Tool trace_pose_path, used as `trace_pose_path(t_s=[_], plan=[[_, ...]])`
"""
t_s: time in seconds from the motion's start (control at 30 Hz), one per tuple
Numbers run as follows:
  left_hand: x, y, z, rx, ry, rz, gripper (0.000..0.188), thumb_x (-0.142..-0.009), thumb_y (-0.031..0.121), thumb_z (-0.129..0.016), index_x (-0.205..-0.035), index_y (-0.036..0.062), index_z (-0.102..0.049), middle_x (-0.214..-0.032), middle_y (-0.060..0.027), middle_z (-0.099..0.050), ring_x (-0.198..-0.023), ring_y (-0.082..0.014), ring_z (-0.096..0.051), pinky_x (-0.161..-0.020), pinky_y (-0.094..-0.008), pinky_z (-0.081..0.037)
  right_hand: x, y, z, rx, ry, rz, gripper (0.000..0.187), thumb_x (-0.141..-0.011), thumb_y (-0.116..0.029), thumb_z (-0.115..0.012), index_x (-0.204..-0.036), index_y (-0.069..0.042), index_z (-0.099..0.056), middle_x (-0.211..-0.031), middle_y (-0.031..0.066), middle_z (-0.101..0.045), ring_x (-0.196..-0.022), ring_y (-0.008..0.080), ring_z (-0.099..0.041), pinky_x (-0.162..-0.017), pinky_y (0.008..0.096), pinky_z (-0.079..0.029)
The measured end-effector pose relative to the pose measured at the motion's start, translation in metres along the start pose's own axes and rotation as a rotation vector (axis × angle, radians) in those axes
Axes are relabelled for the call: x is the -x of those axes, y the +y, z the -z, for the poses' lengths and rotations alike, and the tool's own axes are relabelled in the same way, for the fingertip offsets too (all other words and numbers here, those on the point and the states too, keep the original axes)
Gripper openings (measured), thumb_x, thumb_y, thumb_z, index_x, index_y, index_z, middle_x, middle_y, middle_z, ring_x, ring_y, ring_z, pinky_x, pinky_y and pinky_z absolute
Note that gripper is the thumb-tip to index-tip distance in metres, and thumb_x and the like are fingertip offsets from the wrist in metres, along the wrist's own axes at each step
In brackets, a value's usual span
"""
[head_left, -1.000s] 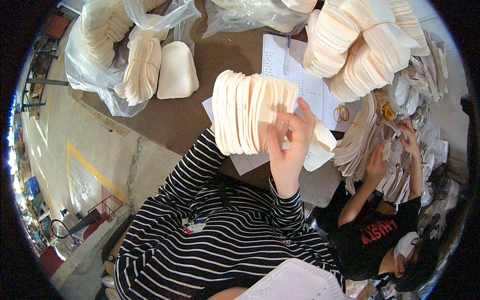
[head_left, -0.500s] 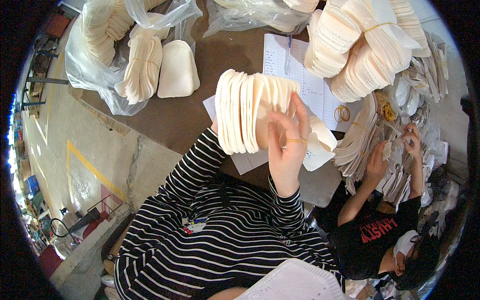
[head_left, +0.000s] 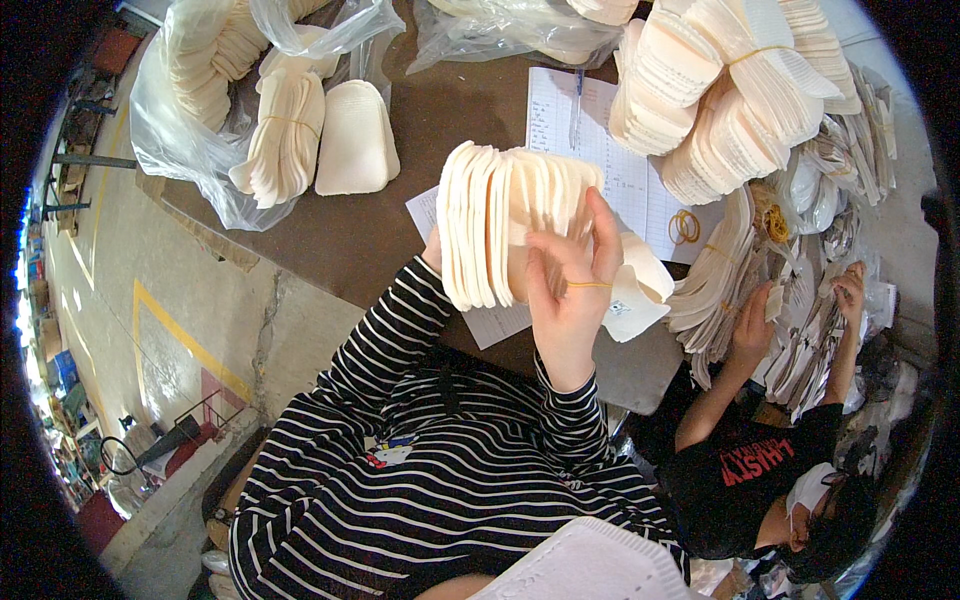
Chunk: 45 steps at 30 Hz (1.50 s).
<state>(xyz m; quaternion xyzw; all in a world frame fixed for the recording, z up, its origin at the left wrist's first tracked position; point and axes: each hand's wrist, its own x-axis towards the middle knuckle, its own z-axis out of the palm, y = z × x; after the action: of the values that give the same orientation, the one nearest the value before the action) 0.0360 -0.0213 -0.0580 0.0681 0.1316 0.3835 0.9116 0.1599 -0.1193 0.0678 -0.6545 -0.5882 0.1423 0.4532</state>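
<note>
Above the table I hold a fanned stack of cream, round-ended pads [head_left: 478, 225], shaped like insoles. My left hand [head_left: 433, 254] supports the stack from behind; only a sliver near the wrist shows, its fingers hidden by the pads. On the stack's right side, the fingers and thumb of my right hand [head_left: 576, 290] are bent against the pads, with the index finger along their right edge. A thin yellow rubber band [head_left: 588, 285] loops across that hand's fingers. Just right of it lies a loose, curled cream pad [head_left: 640, 290] with a small printed mark.
Banded pads [head_left: 285, 140], a flat pad [head_left: 357, 140] and a plastic bag [head_left: 160, 150] of pads lie at left. An open notebook [head_left: 555, 110] with a pen and rubber bands [head_left: 684, 227] lies behind. Large pad bundles [head_left: 730, 120] stand right. A co-worker [head_left: 770, 440] handles pads at lower right.
The stack has shifted slightly right in my hands. My right thumb and fingers have moved slightly left across the pads. A co-worker's hand has moved right and down.
</note>
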Motion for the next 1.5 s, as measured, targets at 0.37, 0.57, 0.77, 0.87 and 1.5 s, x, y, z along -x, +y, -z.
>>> trace_pose_path(t_s=[0.37,0.57,0.77,0.87,1.5], plan=[[0.002,-0.001,-0.005,-0.029,0.012,0.016,0.058,-0.105,0.043,-0.039,-0.148,0.0039,-0.04,-0.146,-0.017,-0.05,-0.131,-0.0292,-0.054,-0.111,-0.043,-0.045,0.005,0.005,-0.006,-0.09,0.064,-0.003,0.019,-0.081,-0.015,-0.079,-0.099,-0.007,-0.074,-0.149,0.0177,-0.04,-0.141,0.0391,-0.032,-0.115,0.0494,-0.026],[0.002,0.001,-0.013,-0.067,-0.022,-0.027,0.058,-0.106,0.043,-0.039,-0.148,0.0033,-0.039,-0.147,-0.0163,-0.05,-0.132,-0.0284,-0.052,-0.113,-0.0427,-0.042,0.002,-0.009,-0.003,0.012,0.04,0.046,0.024,-0.079,-0.013,-0.08,-0.1,-0.007,-0.072,-0.149,0.0181,-0.039,-0.139,0.0376,-0.035,-0.115,0.0466,-0.027],[0.001,0.001,-0.017,-0.038,-0.016,-0.023,0.059,-0.106,0.043,-0.039,-0.148,0.0031,-0.04,-0.145,-0.0165,-0.051,-0.131,-0.0284,-0.053,-0.113,-0.0423,-0.042,0.003,-0.005,-0.008,0.015,0.043,0.052,0.022,-0.08,-0.011,-0.079,-0.101,-0.006,-0.072,-0.151,0.0176,-0.037,-0.14,0.0376,-0.032,-0.115,0.0462,-0.026],[0.002,0.001,-0.005,0.056,-0.043,0.025,0.058,-0.105,0.043,-0.04,-0.147,0.0034,-0.042,-0.143,-0.0166,-0.053,-0.129,-0.0286,-0.055,-0.111,-0.0419,-0.044,0.005,-0.004,-0.011,-0.074,0.074,-0.031,0.021,-0.081,-0.004,-0.074,-0.102,-0.009,-0.072,-0.15,0.0173,-0.036,-0.141,0.0378,-0.031,-0.114,0.0467,-0.026],[0.01,-0.002,-0.008,0.029,0.096,0.108,0.066,-0.103,0.052,-0.039,-0.153,0.0089,-0.033,-0.152,-0.0162,-0.043,-0.137,-0.0339,-0.045,-0.116,-0.0491,-0.035,0.001,0.001,-0.009,0.05,0.025,0.069,0.036,-0.081,-0.006,-0.07,-0.116,-0.008,-0.066,-0.153,0.0216,-0.027,-0.141,0.0419,-0.026,-0.115,0.051,-0.025]])
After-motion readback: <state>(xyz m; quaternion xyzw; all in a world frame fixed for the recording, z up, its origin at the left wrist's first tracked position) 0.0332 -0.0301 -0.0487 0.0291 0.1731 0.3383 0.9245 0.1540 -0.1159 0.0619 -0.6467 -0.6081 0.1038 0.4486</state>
